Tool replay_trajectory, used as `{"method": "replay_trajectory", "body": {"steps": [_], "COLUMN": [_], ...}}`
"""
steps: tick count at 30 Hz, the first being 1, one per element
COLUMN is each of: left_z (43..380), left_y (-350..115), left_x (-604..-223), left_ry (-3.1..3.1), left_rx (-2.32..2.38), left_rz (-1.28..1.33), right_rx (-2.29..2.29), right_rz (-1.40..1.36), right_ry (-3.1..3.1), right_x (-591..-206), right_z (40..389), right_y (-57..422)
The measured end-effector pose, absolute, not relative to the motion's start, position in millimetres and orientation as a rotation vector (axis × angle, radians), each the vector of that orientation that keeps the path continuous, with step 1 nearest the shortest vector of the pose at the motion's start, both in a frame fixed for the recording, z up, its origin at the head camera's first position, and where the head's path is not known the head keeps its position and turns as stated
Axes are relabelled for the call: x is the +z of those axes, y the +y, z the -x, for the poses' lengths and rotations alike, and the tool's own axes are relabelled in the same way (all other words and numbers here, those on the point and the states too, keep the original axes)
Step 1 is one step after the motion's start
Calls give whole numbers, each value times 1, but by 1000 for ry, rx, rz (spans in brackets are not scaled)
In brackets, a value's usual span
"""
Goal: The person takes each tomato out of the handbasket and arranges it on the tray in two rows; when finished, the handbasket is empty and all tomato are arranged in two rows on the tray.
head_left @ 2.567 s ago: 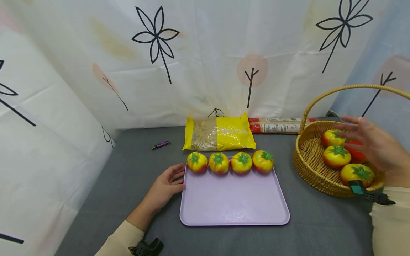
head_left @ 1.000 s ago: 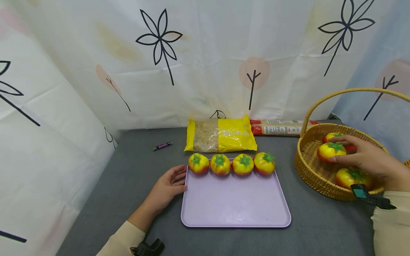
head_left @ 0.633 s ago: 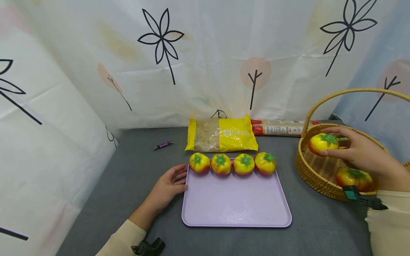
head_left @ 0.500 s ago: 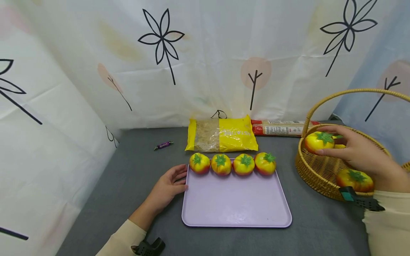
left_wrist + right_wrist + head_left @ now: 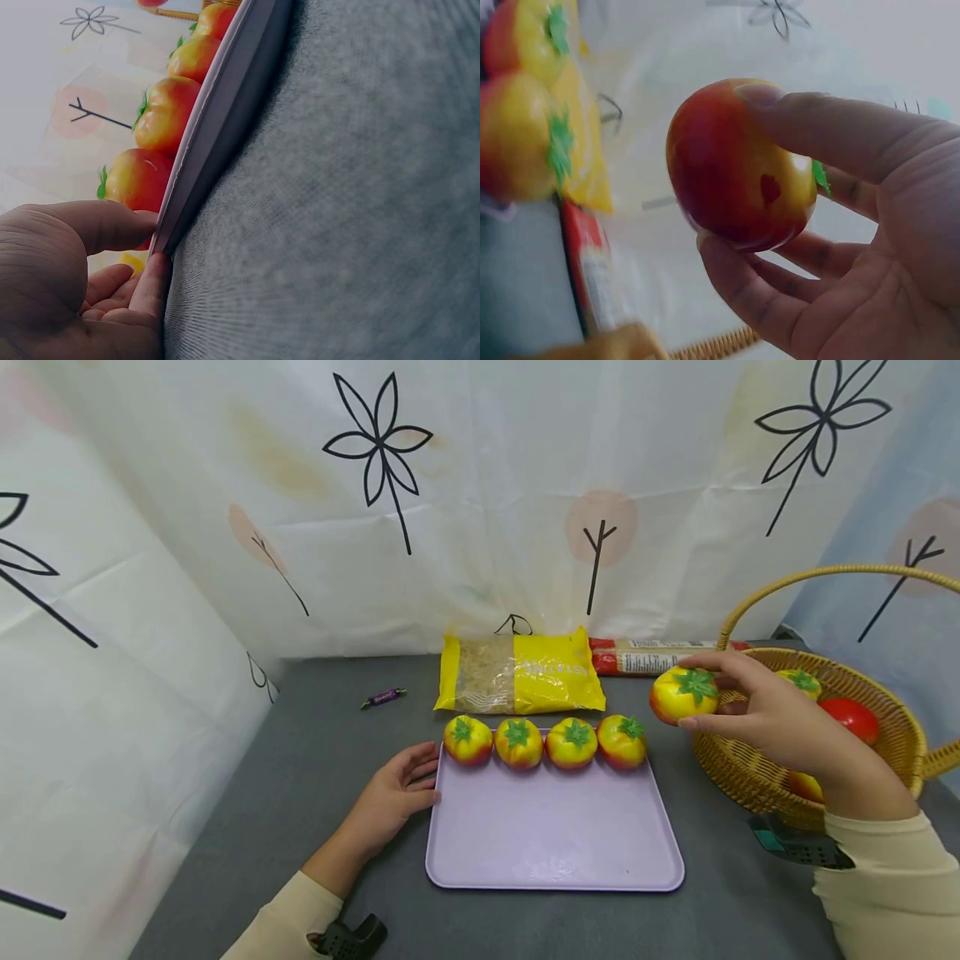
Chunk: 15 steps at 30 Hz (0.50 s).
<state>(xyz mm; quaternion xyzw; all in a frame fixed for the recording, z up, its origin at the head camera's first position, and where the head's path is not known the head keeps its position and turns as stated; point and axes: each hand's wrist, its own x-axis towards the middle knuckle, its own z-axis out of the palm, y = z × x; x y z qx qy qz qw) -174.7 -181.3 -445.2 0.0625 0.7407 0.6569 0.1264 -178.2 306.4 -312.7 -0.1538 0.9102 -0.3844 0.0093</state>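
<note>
My right hand (image 5: 772, 706) holds a toy tomato (image 5: 683, 696), yellow around its green leaf and red below, between thumb and fingertips. It is in the air left of the wicker basket (image 5: 738, 781), beyond the tray's far right corner. The right wrist view shows the thumb on one side of this tomato (image 5: 735, 172) and fingers on the other. A row of several similar tomatoes (image 5: 572, 745) lines the far edge of the lilac tray (image 5: 555, 827). With relaxed fingers, my left hand (image 5: 386, 797) touches the tray's left rim, thumb tip at the edge.
More tomatoes lie in the basket, one showing plain red (image 5: 851, 718); its tall handle (image 5: 832, 570) arches overhead. Behind the tray lie a yellow food bag (image 5: 551, 672) and a long red-ended packet (image 5: 652, 658). A small purple-wrapped candy (image 5: 383, 697) lies at the left.
My right hand reached into the basket, took hold of a tomato, and carried it left over the basket's rim. My left hand has stayed at the tray's edge.
</note>
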Motion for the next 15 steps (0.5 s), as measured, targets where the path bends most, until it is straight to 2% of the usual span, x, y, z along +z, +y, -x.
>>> {"method": "replay_trajectory", "body": {"steps": [15], "left_z": [174], "left_y": [-181], "left_x": [-445], "left_ry": [2163], "left_rx": [1913], "left_rz": [-179], "right_rx": [-1273], "right_rz": [867], "right_ry": [2704], "right_x": [-328], "right_z": [170], "right_y": [236]}}
